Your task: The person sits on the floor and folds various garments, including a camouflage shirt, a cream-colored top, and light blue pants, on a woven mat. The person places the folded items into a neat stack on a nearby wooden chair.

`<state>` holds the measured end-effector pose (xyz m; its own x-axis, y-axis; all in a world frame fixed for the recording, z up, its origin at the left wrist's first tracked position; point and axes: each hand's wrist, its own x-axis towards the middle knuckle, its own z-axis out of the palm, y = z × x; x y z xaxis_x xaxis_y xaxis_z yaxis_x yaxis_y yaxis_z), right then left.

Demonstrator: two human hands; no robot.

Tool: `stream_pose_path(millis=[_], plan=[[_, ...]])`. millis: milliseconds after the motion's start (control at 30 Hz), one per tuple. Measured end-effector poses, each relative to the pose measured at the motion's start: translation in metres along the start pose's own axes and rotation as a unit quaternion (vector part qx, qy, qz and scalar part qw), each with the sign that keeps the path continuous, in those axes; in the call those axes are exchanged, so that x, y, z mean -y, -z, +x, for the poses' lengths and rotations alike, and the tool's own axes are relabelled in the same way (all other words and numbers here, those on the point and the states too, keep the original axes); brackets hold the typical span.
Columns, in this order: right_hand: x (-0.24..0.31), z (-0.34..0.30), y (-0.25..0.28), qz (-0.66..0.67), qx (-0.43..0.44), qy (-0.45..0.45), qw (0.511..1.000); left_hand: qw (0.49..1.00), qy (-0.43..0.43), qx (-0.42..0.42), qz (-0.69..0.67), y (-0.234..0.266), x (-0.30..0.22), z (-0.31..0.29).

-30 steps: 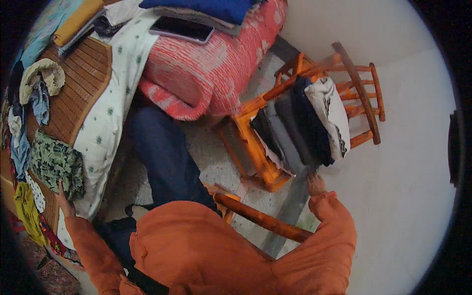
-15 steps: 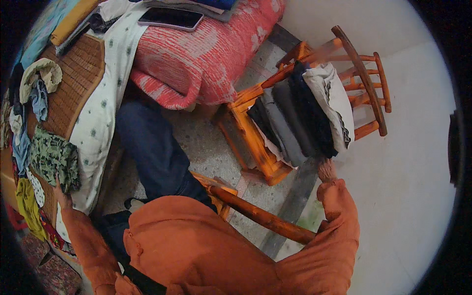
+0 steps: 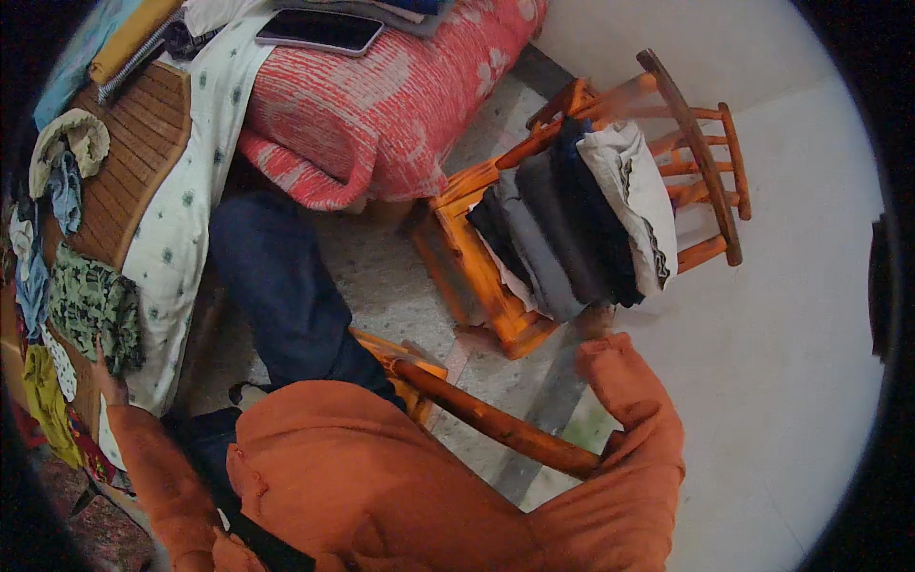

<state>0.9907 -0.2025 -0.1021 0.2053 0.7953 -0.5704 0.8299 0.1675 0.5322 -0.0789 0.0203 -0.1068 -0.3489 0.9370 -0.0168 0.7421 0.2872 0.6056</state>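
Observation:
My left hand lies at the lower edge of a green camouflage-print garment. One finger is stretched out against the cloth; the others are hard to make out. On the far right, my right hand touches the near end of a stack of folded clothes, its fingers blurred and partly hidden there. The stack, on a wooden chair, includes a grey folded garment, a dark navy one and a white one at the chair's back.
A red-and-white patterned blanket bulges ahead, with a phone on top. Several small garments, including a mustard one, lie along the brown woven surface at left. Another wooden chair's rail crosses beside me. A wall stands right.
My right hand has slid left along the near end of the clothes stack. My left hand stays by the camouflage garment. The whole view has shifted slightly.

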Motion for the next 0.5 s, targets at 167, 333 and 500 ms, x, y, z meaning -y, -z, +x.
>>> stream_pose_path(millis=[167,333,500], plan=[[0.003,-0.019,0.002,0.012,0.028,0.021,0.999,0.997,-0.074,0.021,-0.006,0.004,0.044,0.016],[0.014,-0.057,0.0,0.055,0.068,0.065,0.994,0.949,-0.05,0.021,0.309,0.01,0.059,0.015],[0.028,-0.147,0.001,0.151,0.127,0.105,0.975,0.994,-0.075,-0.025,0.077,-0.017,0.025,0.004]])
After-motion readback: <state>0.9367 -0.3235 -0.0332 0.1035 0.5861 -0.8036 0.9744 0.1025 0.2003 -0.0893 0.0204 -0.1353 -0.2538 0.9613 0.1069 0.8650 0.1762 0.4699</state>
